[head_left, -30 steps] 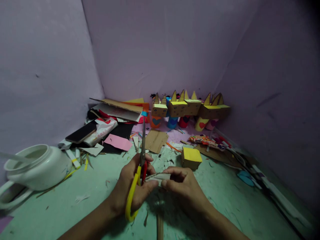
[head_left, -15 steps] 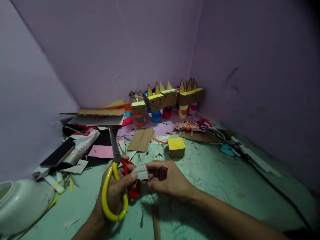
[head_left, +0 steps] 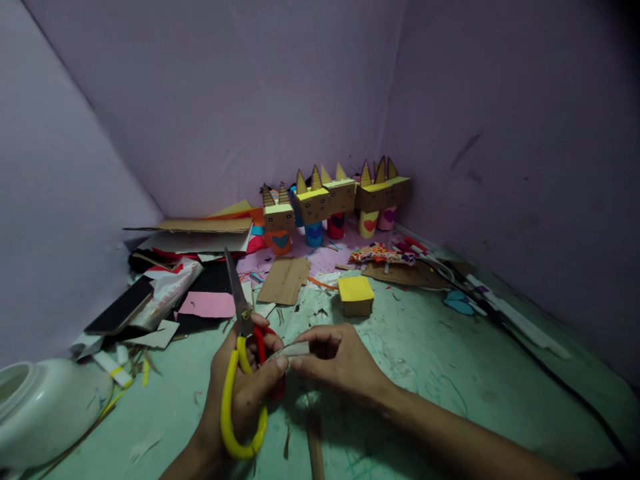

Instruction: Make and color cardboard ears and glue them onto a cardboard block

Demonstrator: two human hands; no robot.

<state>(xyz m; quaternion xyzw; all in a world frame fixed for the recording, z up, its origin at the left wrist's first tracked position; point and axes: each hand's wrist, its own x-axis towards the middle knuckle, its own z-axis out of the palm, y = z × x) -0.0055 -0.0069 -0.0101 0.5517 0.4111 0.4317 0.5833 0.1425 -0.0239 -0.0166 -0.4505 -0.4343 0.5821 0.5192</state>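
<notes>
Scissors (head_left: 231, 400) with one yellow and one red handle hang on my left hand (head_left: 245, 393), blades together and pointing up and away. Between its thumb and fingers that hand also pinches a small pale cardboard piece (head_left: 296, 349). My right hand (head_left: 345, 360) grips the other end of the piece with thumb and fingertips. The piece is seen at a slant, nearly edge-on. Just beyond my right hand sits a small box (head_left: 356, 297) with a yellow top. A narrow brown strip (head_left: 314, 440) lies on the table below the hands.
Cardboard figures (head_left: 313, 207) with pointed ears stand at the back. Paper and card scraps (head_left: 206, 305) lie at left, near a white jar (head_left: 55, 407) on its side. A black cable (head_left: 545, 377) crosses the green table (head_left: 420, 427) at right, beside a patterned cloth (head_left: 381, 253).
My left hand and the scissors have shifted slightly right and down. The small cardboard piece has tilted from facing the camera to nearly edge-on, with both hands still on it.
</notes>
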